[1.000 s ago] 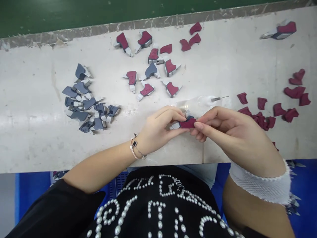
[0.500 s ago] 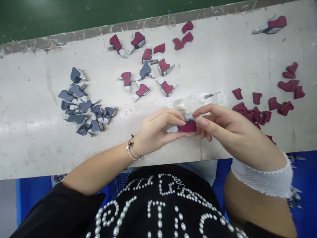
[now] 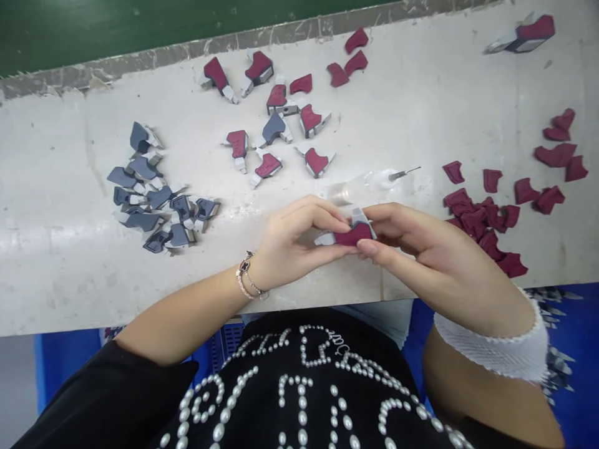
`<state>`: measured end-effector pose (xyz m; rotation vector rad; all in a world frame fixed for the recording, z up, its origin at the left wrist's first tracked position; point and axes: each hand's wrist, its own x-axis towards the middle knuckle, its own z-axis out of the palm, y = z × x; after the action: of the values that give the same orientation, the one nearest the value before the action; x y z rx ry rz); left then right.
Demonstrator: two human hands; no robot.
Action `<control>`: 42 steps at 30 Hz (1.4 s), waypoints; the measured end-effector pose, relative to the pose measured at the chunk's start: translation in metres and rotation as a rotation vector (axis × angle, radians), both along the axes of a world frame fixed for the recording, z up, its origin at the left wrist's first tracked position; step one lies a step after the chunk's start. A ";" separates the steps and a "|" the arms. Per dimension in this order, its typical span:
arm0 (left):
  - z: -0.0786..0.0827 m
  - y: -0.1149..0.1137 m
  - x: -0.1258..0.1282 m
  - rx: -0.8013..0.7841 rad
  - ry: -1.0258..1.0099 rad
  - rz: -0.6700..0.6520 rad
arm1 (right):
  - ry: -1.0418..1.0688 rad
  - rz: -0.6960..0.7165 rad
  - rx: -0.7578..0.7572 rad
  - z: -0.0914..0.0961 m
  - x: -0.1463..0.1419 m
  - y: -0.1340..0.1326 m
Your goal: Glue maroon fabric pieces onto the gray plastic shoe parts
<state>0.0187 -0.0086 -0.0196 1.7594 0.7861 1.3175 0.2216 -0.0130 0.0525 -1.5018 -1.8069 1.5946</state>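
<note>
Jointly, the left hand (image 3: 296,242) and right hand (image 3: 428,252) pinch one maroon-faced, seemingly plastic part (image 3: 354,235), maroon inserts (image 3: 473,220) at three o'clock.

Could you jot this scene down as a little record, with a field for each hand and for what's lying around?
Left hand: gripping a gray-and-maroon piece
Right hand: fingers and thumb on the same piece's other end
Left of table: cluster of gray pieces
Beyond the hands: mostly maroon-faced pieces; a clear container with a thin metal tip
Right of table: loose maroon parts, some heaped
Far right corner: one maroon-topped piece
</note>
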 end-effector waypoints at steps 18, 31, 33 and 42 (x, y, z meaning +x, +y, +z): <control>0.004 -0.001 -0.005 -0.270 0.199 -0.149 | -0.238 0.184 0.300 0.002 0.007 0.003; 0.017 0.003 -0.007 -0.705 0.050 -0.419 | -0.161 0.316 0.321 0.006 0.011 0.005; 0.016 0.004 -0.008 -0.588 0.174 -0.386 | -0.169 0.330 0.318 0.005 0.010 0.005; 0.015 0.002 -0.010 -0.394 0.272 -0.345 | -0.152 0.377 0.332 -0.002 0.011 -0.002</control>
<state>0.0092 -0.0067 -0.0050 1.6735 0.7837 0.6534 0.2322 -0.0150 0.0504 -1.2110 -2.4141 1.2612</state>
